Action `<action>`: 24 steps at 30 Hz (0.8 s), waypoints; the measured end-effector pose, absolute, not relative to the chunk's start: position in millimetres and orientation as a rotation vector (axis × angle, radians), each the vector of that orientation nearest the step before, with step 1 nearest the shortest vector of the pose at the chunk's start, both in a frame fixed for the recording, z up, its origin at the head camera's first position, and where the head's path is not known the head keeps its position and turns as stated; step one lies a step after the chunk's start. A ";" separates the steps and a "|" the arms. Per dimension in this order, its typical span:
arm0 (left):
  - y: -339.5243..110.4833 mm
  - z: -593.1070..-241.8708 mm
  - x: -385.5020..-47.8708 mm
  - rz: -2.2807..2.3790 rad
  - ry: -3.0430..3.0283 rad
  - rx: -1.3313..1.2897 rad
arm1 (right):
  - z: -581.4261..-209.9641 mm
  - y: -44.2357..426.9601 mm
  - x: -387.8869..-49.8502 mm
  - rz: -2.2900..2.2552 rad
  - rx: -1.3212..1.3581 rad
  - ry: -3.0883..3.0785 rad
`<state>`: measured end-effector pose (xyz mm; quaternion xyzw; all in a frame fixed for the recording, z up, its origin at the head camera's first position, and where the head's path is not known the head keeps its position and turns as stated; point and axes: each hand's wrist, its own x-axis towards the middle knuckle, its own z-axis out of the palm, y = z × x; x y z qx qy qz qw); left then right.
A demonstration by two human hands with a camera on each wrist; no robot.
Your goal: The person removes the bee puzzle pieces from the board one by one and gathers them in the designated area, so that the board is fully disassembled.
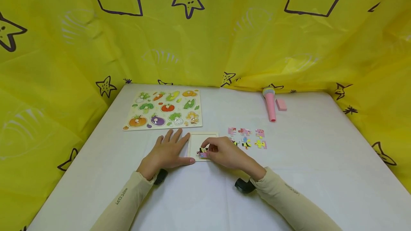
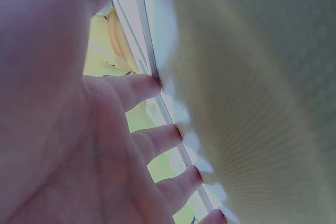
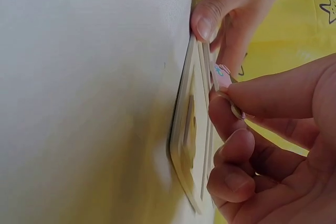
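Note:
My left hand (image 1: 167,152) lies on the white table with its fingers spread. Its thumb and index finger touch the left side of a small square wooden puzzle tray (image 1: 196,140). Over the tray's lower part, my right hand (image 1: 228,152) pinches a jigsaw piece (image 1: 203,152) printed pink, black and yellow. In the right wrist view that piece (image 3: 222,77) sits between thumb and fingers, tilted just above the tray. A thin raised shape (image 3: 190,129) shows inside the tray there; I cannot tell what it is. Several loose jigsaw pieces (image 1: 260,144) lie right of the tray, partly hidden by my right hand.
A vegetable peg board (image 1: 152,99) lies at the back left, just beyond my left fingertips. At the back right are a pink toy microphone (image 1: 270,106) and a pink block (image 1: 281,104). A yellow patterned curtain (image 1: 205,45) surrounds the table's far and side edges.

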<state>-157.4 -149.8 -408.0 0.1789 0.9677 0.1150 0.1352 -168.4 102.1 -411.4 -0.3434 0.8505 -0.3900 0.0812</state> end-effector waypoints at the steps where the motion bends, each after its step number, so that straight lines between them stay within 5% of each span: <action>1: -149.8 -408.0 -157.4 0.330 2.804 0.518 | -410.8 103.6 -167.9 -1.165 -1.013 2.543; 24: -150.8 -409.6 -158.2 0.355 2.790 0.526 | -404.5 166.6 -157.1 -1.161 -0.836 2.714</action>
